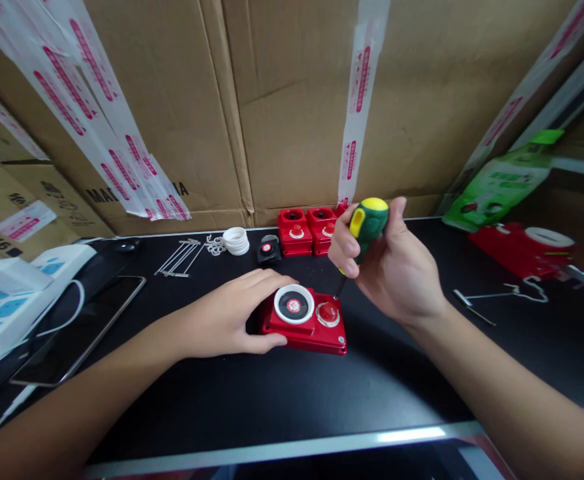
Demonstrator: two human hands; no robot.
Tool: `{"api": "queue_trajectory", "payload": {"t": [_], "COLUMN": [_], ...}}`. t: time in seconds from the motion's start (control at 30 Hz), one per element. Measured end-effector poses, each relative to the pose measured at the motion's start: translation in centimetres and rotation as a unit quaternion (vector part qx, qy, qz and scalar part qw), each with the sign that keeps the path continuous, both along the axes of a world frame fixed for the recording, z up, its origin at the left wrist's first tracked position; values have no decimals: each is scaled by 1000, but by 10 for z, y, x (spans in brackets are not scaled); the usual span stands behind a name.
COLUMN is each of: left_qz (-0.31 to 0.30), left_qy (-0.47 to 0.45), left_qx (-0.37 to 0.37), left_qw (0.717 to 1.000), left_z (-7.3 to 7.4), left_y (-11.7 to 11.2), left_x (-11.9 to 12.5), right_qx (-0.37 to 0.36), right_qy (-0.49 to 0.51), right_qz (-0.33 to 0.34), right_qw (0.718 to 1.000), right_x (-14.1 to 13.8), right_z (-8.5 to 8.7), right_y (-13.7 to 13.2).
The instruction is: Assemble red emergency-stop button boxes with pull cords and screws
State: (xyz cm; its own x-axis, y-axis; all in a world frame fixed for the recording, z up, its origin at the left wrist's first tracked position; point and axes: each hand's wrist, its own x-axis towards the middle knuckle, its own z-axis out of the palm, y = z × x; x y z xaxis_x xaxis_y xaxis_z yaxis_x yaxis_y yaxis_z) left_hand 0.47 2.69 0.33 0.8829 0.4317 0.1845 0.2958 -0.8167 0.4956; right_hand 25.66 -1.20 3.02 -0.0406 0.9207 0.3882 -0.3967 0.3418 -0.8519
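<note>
A red alarm box with a white-ringed black disc and a red dome lamp lies on the black table. My left hand grips its left side, thumb at the front and fingers over the back. My right hand is closed around the green and yellow handle of a screwdriver. The shaft slants down to the box's far right corner, near the lamp, where its tip meets the box. Whether the tip sits in a screw is too small to tell. A screw head shows at the near right corner.
Behind stand several red boxes, a black part, white rings and metal rods. A phone and power strip lie left. At right are a green bottle and a red box. Cardboard walls the back.
</note>
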Motion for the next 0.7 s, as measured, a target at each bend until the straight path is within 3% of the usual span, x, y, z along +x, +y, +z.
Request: {"api": "queue_trajectory", "payload": {"t": [0.7], "left_qz": [14], "left_qy": [17], "left_qx": [-6], "left_qw": [1000], "left_z": [1], "left_y": [0], "left_x": [0], "right_qx": [-14], "right_qy": [11], "right_qz": [-12], "right_qw": [1000], "right_x": [0], "right_z": [2], "right_y": [0]}}
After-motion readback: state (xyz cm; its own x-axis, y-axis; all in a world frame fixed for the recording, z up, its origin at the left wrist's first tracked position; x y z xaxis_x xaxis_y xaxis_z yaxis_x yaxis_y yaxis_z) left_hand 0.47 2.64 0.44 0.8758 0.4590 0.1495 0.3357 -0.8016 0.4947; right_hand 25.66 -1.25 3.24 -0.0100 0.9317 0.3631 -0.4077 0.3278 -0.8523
